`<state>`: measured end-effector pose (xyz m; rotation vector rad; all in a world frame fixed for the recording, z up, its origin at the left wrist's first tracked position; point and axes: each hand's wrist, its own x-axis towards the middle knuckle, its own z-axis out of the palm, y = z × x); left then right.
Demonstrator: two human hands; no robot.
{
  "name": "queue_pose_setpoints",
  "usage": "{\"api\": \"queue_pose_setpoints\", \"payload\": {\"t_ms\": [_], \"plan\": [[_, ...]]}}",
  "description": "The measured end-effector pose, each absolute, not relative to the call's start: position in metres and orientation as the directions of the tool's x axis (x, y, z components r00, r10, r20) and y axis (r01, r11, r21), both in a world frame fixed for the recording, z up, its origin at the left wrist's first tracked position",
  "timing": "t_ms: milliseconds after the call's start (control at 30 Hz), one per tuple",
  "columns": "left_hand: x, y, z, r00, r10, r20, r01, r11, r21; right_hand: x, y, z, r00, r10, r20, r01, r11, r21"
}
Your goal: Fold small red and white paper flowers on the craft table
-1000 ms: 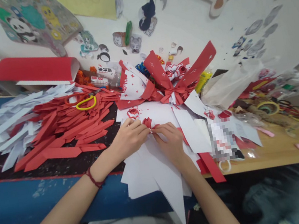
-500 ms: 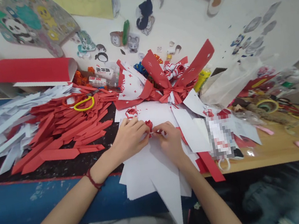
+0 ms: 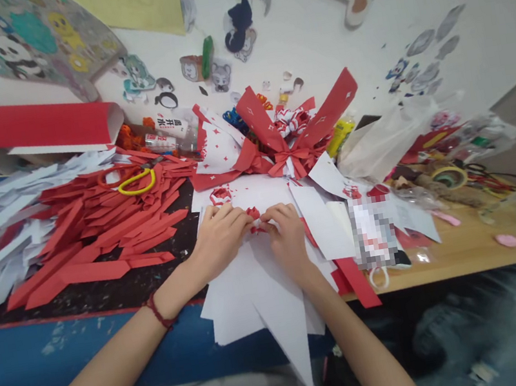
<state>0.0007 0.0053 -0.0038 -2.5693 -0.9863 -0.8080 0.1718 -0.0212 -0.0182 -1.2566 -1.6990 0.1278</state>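
The red strips [image 3: 94,271] are matt paper with crisp folds—so is the small red-and-white piece [image 3: 252,212]. The white sheets [image 3: 242,313] look smooth and matt. The scissors' yellow handle [image 3: 138,192] seems smooth plastic; the bag [image 3: 372,143] looks like thin, creased plastic. The right-hand tabletop [image 3: 473,255] looks like smooth wood—the blue surface [image 3: 34,359], scuffed.

The left hand [image 3: 220,235] and right hand [image 3: 289,238] pinch a small red paper piece [image 3: 253,213] above white sheets [image 3: 238,317]. Scissors [image 3: 139,191] lie on red strips [image 3: 97,271].

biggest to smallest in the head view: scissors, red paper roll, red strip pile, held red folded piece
1. Red strip pile
2. Red paper roll
3. Scissors
4. Red folded piece, partly covered; its visible part is smallest
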Motion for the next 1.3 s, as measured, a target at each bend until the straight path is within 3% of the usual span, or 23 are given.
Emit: {"api": "queue_pose_setpoints", "payload": {"t_ms": [200,400,667,800,967,1300], "plan": [[0.004,0.005,-0.002,0.537,0.602,0.591,0.705,-0.705,0.078,0.17,-0.015,-0.021,0.041,0.804,0.593,0.648,0.43,-0.628],[0.003,0.004,-0.005,0.502,0.589,0.633,0.694,-0.711,0.111,0.17,-0.017,-0.019,0.026,0.809,0.588,0.594,0.46,-0.66],[0.007,-0.002,0.001,0.474,0.682,0.557,0.671,-0.689,0.273,0.167,-0.016,-0.018,0.041,0.785,0.618,0.657,0.445,-0.609],[0.005,-0.001,0.001,0.358,0.69,0.629,0.723,-0.631,0.281,0.168,-0.023,-0.012,0.095,0.705,0.703,0.645,0.494,-0.583],[0.005,0.001,-0.002,0.28,0.698,0.659,0.764,-0.577,0.287,0.169,-0.027,-0.016,-0.102,0.617,0.78,0.76,0.555,-0.339],[-0.002,0.004,0.004,0.318,0.73,0.606,0.673,-0.624,0.398,0.168,-0.02,-0.027,-0.265,0.541,0.798,0.839,0.538,-0.086]]}}
